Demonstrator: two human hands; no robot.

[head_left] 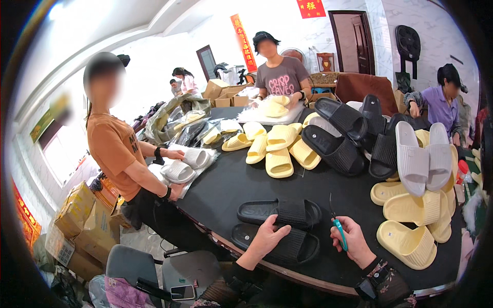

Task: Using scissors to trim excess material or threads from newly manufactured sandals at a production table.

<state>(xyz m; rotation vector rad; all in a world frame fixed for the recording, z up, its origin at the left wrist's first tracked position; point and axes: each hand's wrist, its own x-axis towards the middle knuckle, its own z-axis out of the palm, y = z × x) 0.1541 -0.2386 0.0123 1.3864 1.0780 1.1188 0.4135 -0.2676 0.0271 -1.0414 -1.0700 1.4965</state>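
Two black slide sandals lie side by side on the black tabletop in front of me, the far slide (280,211) and the near slide (280,244). My left hand (266,240) is on the near one, its thumb over the edge of the strap and its fingers curled down between the pair. Off to their right, my right hand (355,242) is closed around teal-handled scissors (339,233), their thin dark blades pointing up and away from me. The blades touch nothing.
Yellow slides (280,149) sit mid-table; more black slides (336,149), grey slides (413,159) and yellow slides (408,241) pile up at right. A person in orange (115,149) handles bagged grey slides (179,167) at left. Others work behind. A chair (190,269) bears a phone (183,292).
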